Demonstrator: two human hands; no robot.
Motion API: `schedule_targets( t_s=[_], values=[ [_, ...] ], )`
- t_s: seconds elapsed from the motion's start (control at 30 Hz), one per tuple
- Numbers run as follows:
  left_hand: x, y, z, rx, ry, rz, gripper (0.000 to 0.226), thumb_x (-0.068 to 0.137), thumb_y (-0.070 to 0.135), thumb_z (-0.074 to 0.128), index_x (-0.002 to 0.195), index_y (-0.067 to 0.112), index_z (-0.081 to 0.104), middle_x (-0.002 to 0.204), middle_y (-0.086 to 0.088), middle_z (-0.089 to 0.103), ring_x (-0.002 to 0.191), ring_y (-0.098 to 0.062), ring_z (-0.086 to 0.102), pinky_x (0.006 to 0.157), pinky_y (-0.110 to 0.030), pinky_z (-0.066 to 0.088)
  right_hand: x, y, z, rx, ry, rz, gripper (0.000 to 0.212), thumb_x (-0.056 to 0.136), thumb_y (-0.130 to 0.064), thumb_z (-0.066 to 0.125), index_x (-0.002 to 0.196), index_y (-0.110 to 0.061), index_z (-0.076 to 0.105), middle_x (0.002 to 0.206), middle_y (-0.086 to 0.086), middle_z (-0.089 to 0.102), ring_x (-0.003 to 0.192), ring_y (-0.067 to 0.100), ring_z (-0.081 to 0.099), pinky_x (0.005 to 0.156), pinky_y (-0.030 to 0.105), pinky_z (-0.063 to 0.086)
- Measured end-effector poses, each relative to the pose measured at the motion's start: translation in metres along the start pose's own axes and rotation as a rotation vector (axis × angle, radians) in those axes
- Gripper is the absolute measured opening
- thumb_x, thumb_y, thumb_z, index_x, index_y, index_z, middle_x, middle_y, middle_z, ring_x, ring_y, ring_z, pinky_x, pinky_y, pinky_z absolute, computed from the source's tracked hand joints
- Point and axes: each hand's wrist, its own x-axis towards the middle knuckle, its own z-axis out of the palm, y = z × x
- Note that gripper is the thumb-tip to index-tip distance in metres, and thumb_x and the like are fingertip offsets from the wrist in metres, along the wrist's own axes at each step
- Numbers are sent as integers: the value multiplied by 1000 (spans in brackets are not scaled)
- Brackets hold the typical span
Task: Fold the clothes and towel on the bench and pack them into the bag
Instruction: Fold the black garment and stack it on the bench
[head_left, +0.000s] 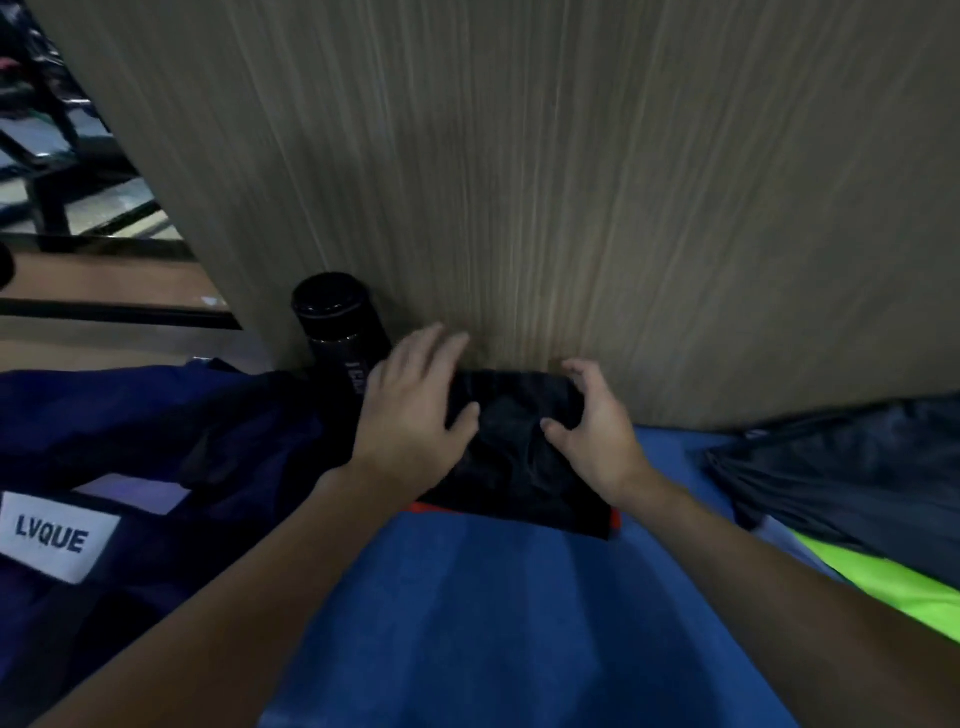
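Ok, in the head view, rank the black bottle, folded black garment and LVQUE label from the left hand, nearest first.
1. folded black garment, under the left hand.
2. black bottle, just beyond, leftward.
3. LVQUE label, far left.

Dim, soft-focus view with wide-angle bending at edges and vertical motion streaks.

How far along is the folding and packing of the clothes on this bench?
Done: the black garment looks folded small on the blue bench. In hand: the left hand presses it flat while the right hand grips its far edge. Left: it is not yet in the navy bag, and a dark garment and a neon green cloth wait at the right.
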Motion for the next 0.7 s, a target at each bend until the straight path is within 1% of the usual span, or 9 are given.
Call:
schedule_targets(
  t_s=[0.07, 0.17, 0.23, 0.33, 0.47, 0.5, 0.57, 0.63, 0.7],
  values=[
    [-11, -8, 20, 114, -150, 94, 63, 95, 50, 34, 151, 22, 37, 161, -5, 29, 150, -24, 20, 121, -47, 19, 3, 12, 5, -419, -101, -20, 53, 89, -22, 67, 136, -23, 44, 131, 1, 52, 124, 21, 47, 106, 41, 37],
    [-31, -22, 39, 166, -329, 70, 74, 91, 60, 9, 156, 29, 27, 166, -2, 14, 153, -18, 4, 124, -39, 7, -7, 19, 7, -776, 19, -203, 42, 96, -37, 48, 134, -20, 54, 148, 6, 42, 140, 25, 33, 114, 46, 23],
    [-39, -28, 43, 174, -362, 42, 76, 89, 62, 4, 157, 32, 19, 166, -1, 6, 153, -18, -2, 124, -38, 5, -18, 18, 10, -752, -19, -372, 54, 100, -45, 29, 138, -16, 53, 156, 9, 35, 147, 24, 25, 120, 45, 17],
    [-42, -27, 39, 257, -395, 36, 80, 87, 61, 4, 158, 26, 16, 166, -4, 8, 154, -20, 2, 124, -40, 9, -32, 19, 18, -818, -331, -320, 75, 94, -62, -1, 155, -24, 23, 165, 4, 3, 151, 17, -6, 123, 41, -4],
    [-27, -16, 30, 296, -276, 143, 76, 87, 47, 26, 147, 3, 43, 153, -17, 41, 144, -29, 36, 116, -44, 28, -33, 28, 22, -869, -441, -194, 83, 82, -68, -15, 156, -33, -3, 163, -1, -18, 148, 15, -22, 120, 43, -12],
    [-22, -13, 31, 274, -243, 191, 73, 89, 44, 26, 148, 5, 41, 154, -13, 40, 145, -26, 35, 118, -42, 26, -31, 29, 22, -872, -455, -189, 82, 83, -70, -13, 155, -33, -5, 162, -1, -20, 147, 15, -23, 120, 43, -13],
    [-13, -9, 36, 226, -286, 217, 75, 92, 49, 13, 156, 13, 26, 163, -5, 24, 152, -17, 16, 124, -36, 9, -30, 29, 22, -882, -476, -184, 76, 87, -67, -7, 155, -34, -6, 162, -3, -22, 147, 14, -25, 120, 43, -13],
    [-13, -13, 46, 225, -401, 159, 84, 87, 60, -2, 159, 19, 12, 167, -4, 7, 153, -14, -1, 124, -33, -1, -30, 30, 22, -865, -486, -157, 76, 86, -69, -6, 154, -36, -6, 162, -2, -22, 147, 14, -25, 120, 43, -13],
    [-16, -20, 55, 252, -470, 75, 91, 81, 68, -7, 159, 22, 6, 167, -7, -3, 153, -17, -6, 124, -34, -1, -31, 33, 22, -850, -486, -132, 82, 79, -72, -12, 154, -40, -8, 161, 0, -23, 147, 15, -25, 120, 43, -13]
  ],
)
